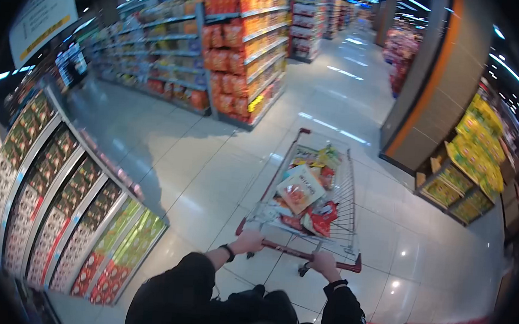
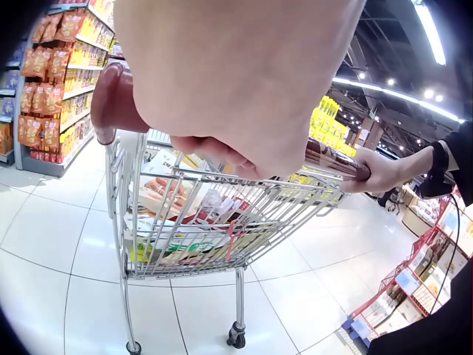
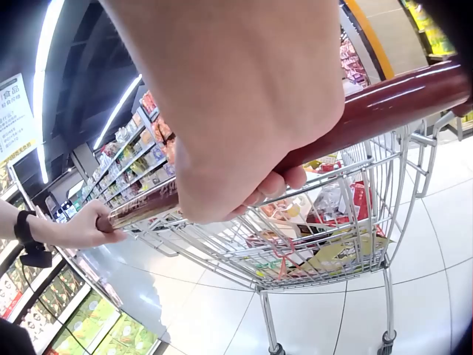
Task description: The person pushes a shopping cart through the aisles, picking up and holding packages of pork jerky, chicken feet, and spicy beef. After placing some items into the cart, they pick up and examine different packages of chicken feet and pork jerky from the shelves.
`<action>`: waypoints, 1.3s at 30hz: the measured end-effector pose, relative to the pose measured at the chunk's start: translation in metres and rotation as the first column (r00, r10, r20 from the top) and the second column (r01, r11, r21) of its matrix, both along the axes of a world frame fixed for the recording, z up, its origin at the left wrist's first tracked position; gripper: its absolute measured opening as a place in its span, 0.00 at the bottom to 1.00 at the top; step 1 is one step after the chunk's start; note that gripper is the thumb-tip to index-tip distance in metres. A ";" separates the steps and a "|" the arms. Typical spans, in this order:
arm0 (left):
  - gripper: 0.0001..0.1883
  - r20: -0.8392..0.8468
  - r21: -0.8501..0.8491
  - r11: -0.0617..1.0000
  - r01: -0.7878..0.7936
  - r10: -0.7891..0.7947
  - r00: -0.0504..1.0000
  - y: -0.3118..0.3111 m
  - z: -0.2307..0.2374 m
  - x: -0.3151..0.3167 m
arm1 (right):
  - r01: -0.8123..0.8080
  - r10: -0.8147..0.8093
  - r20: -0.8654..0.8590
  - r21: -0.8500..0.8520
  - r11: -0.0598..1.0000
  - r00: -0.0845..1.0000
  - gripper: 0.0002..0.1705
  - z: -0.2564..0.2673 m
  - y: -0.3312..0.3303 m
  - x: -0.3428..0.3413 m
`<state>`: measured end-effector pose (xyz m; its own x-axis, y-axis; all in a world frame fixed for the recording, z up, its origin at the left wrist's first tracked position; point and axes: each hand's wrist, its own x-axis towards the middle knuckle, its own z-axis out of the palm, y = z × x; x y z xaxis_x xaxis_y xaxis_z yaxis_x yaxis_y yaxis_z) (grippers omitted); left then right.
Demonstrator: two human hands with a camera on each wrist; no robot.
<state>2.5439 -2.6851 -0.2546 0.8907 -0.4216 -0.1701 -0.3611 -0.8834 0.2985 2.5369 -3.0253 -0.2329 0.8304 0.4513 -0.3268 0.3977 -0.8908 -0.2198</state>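
Note:
Both hands grip the dark red handle (image 1: 292, 250) of a wire shopping cart (image 1: 347, 204). My left hand (image 1: 248, 242) holds the bar near its left end, its fingers curled underneath in the left wrist view. Toward the other end, my right hand (image 1: 325, 265) wraps around the same bar, with fingertips (image 3: 294, 177) showing below it. In the cart's basket lie several packaged goods. A white box with a food picture (image 1: 301, 190) rests on top, beside a red bag (image 1: 322, 218). A yellow-green package (image 1: 329, 156) sits at the far end.
Ahead on the left stand shelves of orange packets (image 1: 224, 69). A display rack of boxes (image 1: 57, 208) is close on the left. To the right rise a wide pillar (image 1: 427, 89) and a stand of yellow packages (image 1: 477, 147). The tiled aisle (image 1: 337, 83) runs forward between them.

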 end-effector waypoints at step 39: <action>0.06 0.165 -0.067 0.965 -0.252 0.260 0.951 -0.080 -0.007 0.945 | -0.118 0.116 0.205 0.001 0.993 0.972 0.13 -0.036 -0.057 1.009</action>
